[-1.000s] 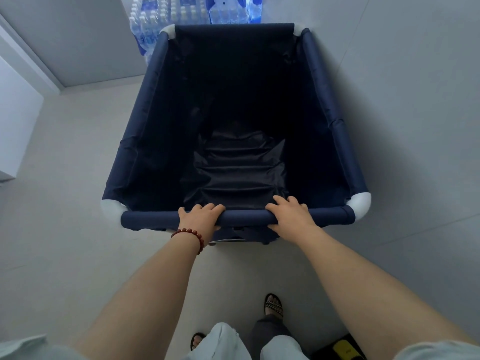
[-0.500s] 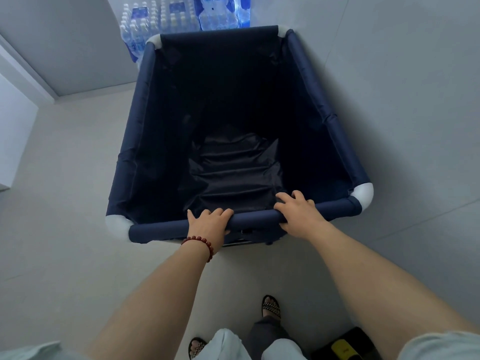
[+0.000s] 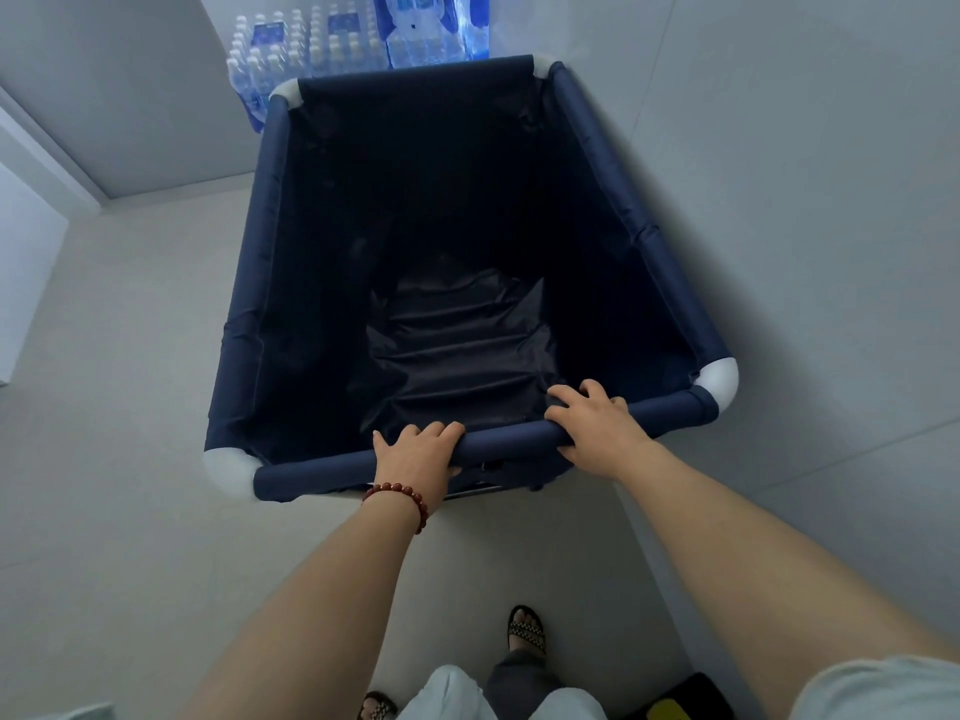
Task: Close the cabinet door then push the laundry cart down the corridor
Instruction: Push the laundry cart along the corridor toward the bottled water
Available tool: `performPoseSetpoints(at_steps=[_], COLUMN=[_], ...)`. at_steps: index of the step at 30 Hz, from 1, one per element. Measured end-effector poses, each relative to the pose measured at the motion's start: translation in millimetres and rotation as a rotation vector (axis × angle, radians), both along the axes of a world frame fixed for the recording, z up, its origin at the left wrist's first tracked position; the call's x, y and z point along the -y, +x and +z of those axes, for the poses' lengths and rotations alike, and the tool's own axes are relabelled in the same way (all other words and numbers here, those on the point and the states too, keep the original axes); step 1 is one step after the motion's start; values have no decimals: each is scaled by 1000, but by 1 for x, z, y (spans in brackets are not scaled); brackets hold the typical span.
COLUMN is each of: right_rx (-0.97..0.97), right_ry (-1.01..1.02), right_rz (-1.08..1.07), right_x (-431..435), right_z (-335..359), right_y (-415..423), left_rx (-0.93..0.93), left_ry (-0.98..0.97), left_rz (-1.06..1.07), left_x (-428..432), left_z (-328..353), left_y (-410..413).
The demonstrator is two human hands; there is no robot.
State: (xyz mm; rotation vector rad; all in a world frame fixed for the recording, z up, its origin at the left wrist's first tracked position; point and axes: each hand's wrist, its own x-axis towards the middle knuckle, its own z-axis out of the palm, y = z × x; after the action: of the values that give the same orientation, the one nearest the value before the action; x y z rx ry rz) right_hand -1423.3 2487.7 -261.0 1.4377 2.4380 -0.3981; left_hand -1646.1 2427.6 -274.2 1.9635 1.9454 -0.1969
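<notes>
The laundry cart (image 3: pixel 670 283) is a deep navy fabric bin on a frame with white corner pieces; it stands right in front of me and holds nothing but its wrinkled dark lining. My left hand (image 3: pixel 415 454), with a red bead bracelet on the wrist, grips the near padded rail (image 3: pixel 504 443) left of centre. My right hand (image 3: pixel 597 426) grips the same rail further right. The cart sits turned slightly, its right near corner higher in the view. No cabinet door is in view.
Shrink-wrapped packs of water bottles (image 3: pixel 322 49) are stacked on the floor just beyond the cart's far edge. A grey wall (image 3: pixel 805 200) runs close along the cart's right side. Another wall (image 3: pixel 114 96) stands at far left, with pale floor (image 3: pixel 130 407) between. A yellow-black object (image 3: pixel 675 706) lies by my feet.
The cart has swung, its near right corner going forward and its far end shifting right. More of the bottle packs shows beyond it. Both hands stayed on the rail.
</notes>
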Motion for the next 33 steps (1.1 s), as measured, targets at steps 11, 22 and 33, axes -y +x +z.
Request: performPoseSetpoints(at_steps=[11, 22, 33], right_rx=[-6, 97, 60], right_ry=[-114, -168, -151], right_rz=[-25, -80, -82], right_x=[-28, -38, -48], right_z=[-5, -7, -1], right_y=[-9, -30, -33], left_rx=[52, -11, 170], left_ry=[-27, -168, -164], left_rz=[43, -143, -256], left_x=[-19, -40, -67], left_z=[-1, -4, -4], left_y=[-8, -42, -16])
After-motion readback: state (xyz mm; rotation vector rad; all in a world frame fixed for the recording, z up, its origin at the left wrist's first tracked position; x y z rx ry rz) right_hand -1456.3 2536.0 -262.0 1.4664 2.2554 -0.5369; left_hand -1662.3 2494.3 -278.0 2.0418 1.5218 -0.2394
